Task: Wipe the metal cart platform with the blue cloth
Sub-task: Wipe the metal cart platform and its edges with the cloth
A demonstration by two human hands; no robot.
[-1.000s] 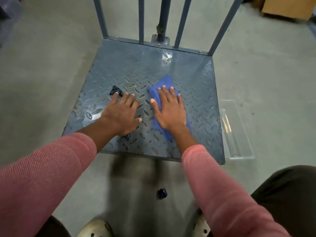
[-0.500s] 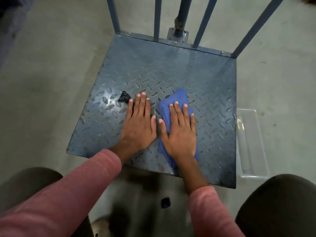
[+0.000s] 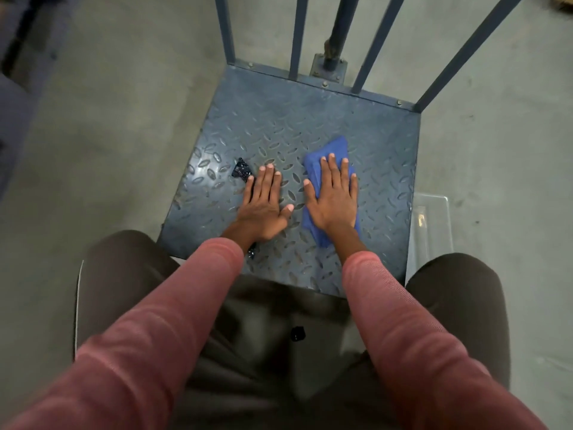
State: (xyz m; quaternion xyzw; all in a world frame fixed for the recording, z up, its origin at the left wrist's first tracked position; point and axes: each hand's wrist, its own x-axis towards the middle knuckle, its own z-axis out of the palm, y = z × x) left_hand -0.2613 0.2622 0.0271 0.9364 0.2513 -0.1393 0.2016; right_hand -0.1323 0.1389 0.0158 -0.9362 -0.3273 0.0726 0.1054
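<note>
The metal cart platform (image 3: 279, 125) is a blue-grey tread plate lying low on the floor in front of me. A folded blue cloth (image 3: 333, 148) lies on its right half. My right hand (image 3: 335, 197) presses flat on the cloth with straight fingers, covering most of it. My left hand (image 3: 263, 203) rests flat on the bare plate just left of the cloth, fingers straight. A small dark crumpled scrap (image 3: 242, 172) lies on the plate beside my left fingertips.
Upright blue bars (image 3: 297, 35) and a thick post (image 3: 339, 29) rise along the platform's far edge. A clear plastic bin (image 3: 432, 221) sits on the concrete floor against the platform's right side. Another dark scrap (image 3: 297, 333) lies on the floor between my knees.
My right hand has slid the cloth to the right, away from my left hand, opening a gap between them. My head has moved closer over the platform.
</note>
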